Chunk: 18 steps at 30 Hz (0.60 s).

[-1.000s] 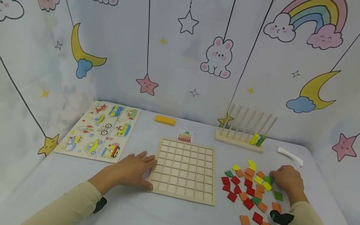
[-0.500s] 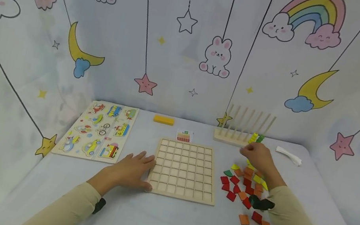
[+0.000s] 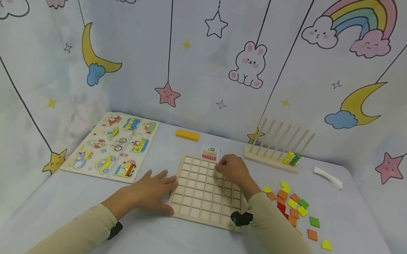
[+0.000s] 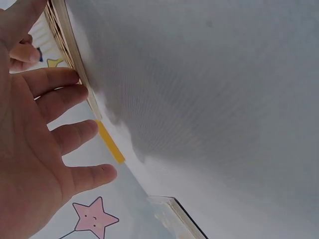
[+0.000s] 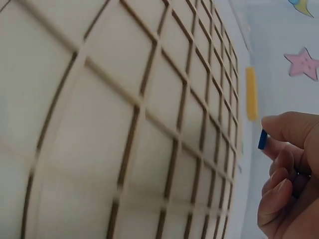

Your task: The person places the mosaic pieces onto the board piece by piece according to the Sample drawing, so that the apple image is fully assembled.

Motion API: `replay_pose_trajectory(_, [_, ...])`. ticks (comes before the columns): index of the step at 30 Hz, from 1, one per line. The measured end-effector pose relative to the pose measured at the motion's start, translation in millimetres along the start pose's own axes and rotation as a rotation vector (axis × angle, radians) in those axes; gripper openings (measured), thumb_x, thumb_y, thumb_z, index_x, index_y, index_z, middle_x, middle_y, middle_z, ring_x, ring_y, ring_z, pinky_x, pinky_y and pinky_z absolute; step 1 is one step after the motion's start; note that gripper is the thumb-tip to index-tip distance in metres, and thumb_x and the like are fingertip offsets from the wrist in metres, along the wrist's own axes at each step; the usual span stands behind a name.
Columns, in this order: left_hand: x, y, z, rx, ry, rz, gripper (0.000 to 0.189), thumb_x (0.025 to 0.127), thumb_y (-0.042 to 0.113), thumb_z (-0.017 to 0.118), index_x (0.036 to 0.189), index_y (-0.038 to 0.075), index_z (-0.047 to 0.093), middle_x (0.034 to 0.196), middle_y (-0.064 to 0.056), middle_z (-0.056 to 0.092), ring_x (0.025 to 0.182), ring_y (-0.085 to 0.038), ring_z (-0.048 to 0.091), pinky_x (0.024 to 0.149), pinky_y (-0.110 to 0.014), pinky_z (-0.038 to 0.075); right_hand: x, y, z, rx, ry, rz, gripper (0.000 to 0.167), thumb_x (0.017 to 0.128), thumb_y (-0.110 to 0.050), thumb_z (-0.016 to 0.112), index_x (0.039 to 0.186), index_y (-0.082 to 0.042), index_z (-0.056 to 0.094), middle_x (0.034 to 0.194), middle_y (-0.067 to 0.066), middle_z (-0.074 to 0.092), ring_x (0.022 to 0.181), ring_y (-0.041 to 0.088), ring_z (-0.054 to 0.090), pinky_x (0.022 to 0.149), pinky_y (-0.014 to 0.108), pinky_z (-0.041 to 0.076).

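A square wooden grid board (image 3: 192,189) lies at the middle of the table. My left hand (image 3: 151,192) rests at its left edge with fingers spread, the fingertips touching the frame in the left wrist view. Over the board's far side is my right hand (image 3: 234,171), pinching a small thin dark blue tile (image 5: 262,139) between thumb and index finger. The hand itself hides that tile in the head view. Just beyond the board's far edge, close to the right fingertips, lies a small picture card (image 3: 210,153) with a coloured pattern.
Loose red, orange, yellow and green tiles (image 3: 315,221) lie to the right, some behind the right sleeve. A peg rack (image 3: 271,159) with yellow and green beads and a white strip (image 3: 328,177) stand farther back. A picture puzzle (image 3: 112,147) and yellow bar (image 3: 187,135) are leftward.
My right hand has left the scattered tiles, passed in front of the peg rack and moved left over the board's far side. My left hand has stayed at the board's edge.
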<state>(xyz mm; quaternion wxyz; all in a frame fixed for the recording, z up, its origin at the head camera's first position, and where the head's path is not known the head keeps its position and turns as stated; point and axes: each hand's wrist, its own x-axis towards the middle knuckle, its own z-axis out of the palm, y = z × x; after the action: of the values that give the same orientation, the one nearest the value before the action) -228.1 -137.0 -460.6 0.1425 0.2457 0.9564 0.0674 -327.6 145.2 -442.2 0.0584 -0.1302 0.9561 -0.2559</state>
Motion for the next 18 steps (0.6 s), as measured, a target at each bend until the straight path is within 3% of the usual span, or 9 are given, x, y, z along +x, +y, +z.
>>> replay_pose_trajectory(7, [2.9, 0.2, 1.4, 0.007, 0.002, 0.014, 0.086, 0.085, 0.064, 0.073, 0.153, 0.017, 0.048, 0.164, -0.001, 0.038, 0.155, -0.034, 0.022, 0.118, -0.071, 0.019, 13.6, -25.7, 27.3, -0.043, -0.065, 0.015, 0.015, 0.095, -0.019, 0.069, 0.083, -0.010, 0.072, 0.077, -0.001, 0.065, 0.065, 0.015, 0.053, 0.058, 0.029, 0.043])
replay_pose_trajectory(18, [-0.7, 0.4, -3.9, 0.000, -0.001, 0.005, 0.085, 0.085, 0.063, 0.073, 0.153, 0.016, 0.048, 0.163, -0.001, 0.038, 0.155, -0.036, 0.022, 0.118, -0.071, 0.018, 17.8, -33.1, 41.4, -0.049, -0.036, 0.007, 0.015, 0.095, -0.021, 0.071, 0.084, -0.013, 0.077, 0.083, -0.003, 0.071, 0.069, 0.014, 0.057, 0.059, 0.029, 0.045])
